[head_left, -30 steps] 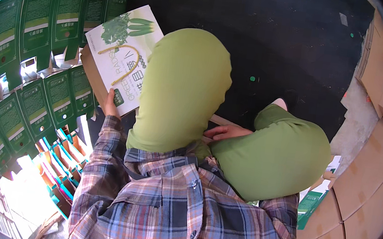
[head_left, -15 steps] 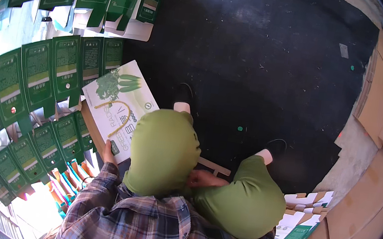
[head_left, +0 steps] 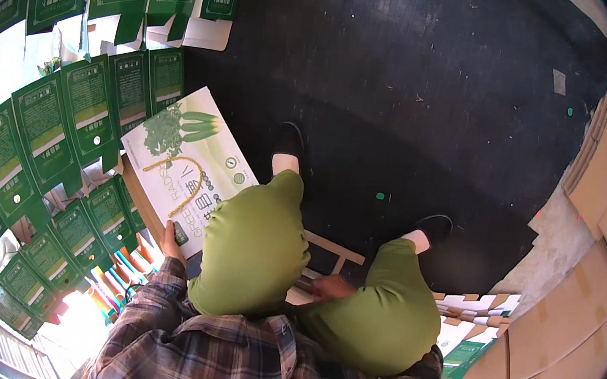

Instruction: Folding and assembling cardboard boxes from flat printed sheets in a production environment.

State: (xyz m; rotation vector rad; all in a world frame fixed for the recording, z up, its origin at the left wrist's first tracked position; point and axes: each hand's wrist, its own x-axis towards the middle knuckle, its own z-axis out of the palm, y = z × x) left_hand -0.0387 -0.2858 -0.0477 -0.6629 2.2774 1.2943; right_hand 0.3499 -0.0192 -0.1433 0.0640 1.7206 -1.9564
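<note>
The box [head_left: 203, 150] lies at twelve o'clock from the left hand [head_left: 171, 244], which grips its edge, thumb [head_left: 170, 229] on top, the right hand's [head_left: 334, 289] hold unclear, more box showing past the left knee [head_left: 253, 248] than before

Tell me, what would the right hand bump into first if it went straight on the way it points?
Probably the green left trouser leg, just to the left of the right hand. Depth is unclear, though: the hand may sit lower and pass beneath the leg instead.
</note>
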